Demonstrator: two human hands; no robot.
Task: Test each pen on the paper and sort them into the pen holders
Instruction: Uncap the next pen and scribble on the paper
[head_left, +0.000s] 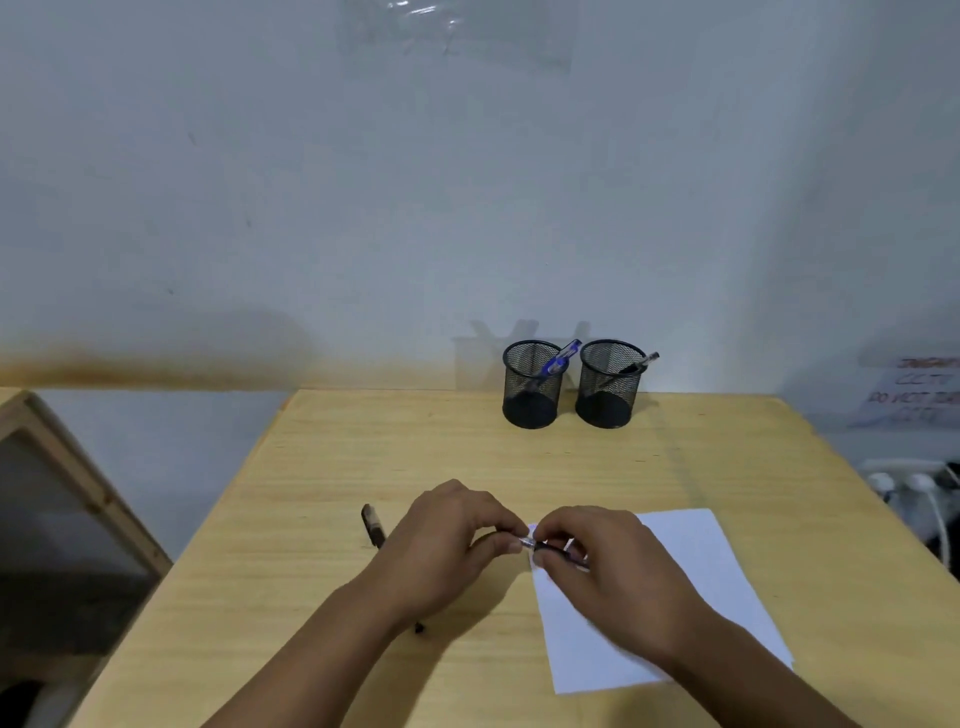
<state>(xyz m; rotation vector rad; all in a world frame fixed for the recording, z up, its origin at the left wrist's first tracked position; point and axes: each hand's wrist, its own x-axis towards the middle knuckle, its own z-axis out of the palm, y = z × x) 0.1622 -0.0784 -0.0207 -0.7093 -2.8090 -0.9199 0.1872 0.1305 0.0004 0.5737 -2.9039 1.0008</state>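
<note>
Seen from the head camera, a person's two hands meet over a pale wooden surface (363, 467), just at the left edge of a white paper (675, 597). The left hand (447, 540) and right hand (608, 561) both pinch one dark pen (550, 545) held level between them, fingertips close together at its clear end, likely to pull a cap off or push it on around a test stroke; which one cannot be told. The paper lies under the right hand, ready for scribbling. A second dark pen (372, 525) lies on the surface left of the hands, partly hidden by the left wrist, seemingly waiting its turn. At the far edge, two black mesh holders stand side by side: the left holder (531, 387) has a blue pen (561, 358), the right holder (608, 387) a black pen (641, 364), suggesting sorting by colour.
</note>
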